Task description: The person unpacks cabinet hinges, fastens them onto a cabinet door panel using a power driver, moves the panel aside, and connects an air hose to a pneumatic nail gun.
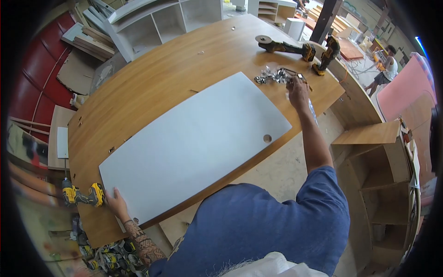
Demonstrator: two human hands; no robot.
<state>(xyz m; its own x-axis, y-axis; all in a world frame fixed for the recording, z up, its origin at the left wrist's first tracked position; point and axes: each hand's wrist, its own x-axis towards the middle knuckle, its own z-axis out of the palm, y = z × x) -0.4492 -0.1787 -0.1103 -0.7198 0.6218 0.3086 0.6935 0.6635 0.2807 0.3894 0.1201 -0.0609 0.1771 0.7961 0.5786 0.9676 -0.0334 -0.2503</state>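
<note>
A white panel [194, 147] with a round hole near its right corner and another at its lower left lies on the wooden table [152, 92]. My left hand [116, 204] rests at the panel's left edge, fingers apart, beside a yellow-and-black drill [83, 194]. Over at the right, my right hand [298, 92] reaches to a pile of metal hardware [277, 75]. Its fingers are bent at the pile's right side, and what they hold, if anything, is too small to tell.
An angle grinder [286, 48] and a second power tool [326, 55] occupy the table's back right. White shelving [159, 25] stands behind, wooden shelving [383, 184] at the right. Power tools [113, 258] lie below the left corner. A person [388, 69] is in the right background.
</note>
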